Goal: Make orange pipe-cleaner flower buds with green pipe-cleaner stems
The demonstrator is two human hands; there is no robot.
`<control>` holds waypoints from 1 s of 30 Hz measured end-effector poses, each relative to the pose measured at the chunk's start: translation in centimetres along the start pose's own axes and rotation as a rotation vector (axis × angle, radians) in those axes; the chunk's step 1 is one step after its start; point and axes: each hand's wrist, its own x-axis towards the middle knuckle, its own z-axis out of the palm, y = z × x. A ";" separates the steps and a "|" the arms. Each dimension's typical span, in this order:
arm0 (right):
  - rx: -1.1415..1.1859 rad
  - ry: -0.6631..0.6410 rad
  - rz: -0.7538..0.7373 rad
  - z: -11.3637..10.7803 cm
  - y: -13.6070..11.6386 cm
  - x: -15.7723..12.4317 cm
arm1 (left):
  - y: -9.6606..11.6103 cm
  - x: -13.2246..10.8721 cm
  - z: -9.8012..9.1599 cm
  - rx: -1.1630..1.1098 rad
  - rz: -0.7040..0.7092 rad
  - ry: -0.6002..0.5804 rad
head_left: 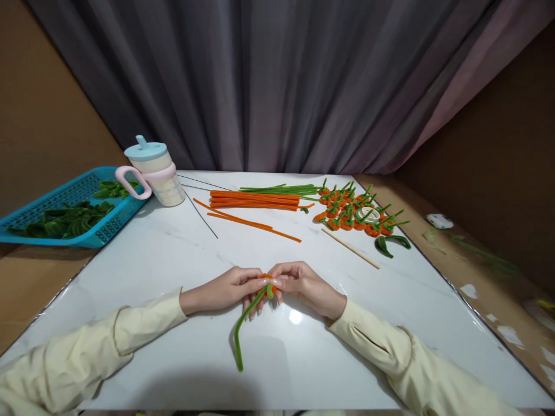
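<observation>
Between my two hands, above the front middle of the table, is a small orange pipe-cleaner pumpkin [272, 293]. My left hand [240, 287] pinches its left side, and my right hand [299, 284] grips it from the right, both thumbs meeting on top. A green pipe cleaner [237, 338] comes out from under the thumbs and hangs bent toward the table's front edge. One short green loop of it shows by the thumbs. The fingers cover much of the orange piece.
Orange pipe cleaners [255, 200] and green pipe cleaners [280, 189] lie at the back. Several finished orange pieces with green stems [347, 222] sit back right, near a wooden stick [351, 248] and green leaf shapes [384, 247]. A lidded cup [167, 185] and blue basket [87, 238] stand left.
</observation>
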 end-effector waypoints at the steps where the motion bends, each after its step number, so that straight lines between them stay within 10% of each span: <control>1: 0.004 0.003 0.003 0.1 -0.1 0.0 | 0.1 0.0 0.0 0.019 0.008 0.009; 30: 0.053 -0.037 0.066 0.0 -0.3 0.1 | -0.9 0.2 -0.1 -0.096 -0.021 0.033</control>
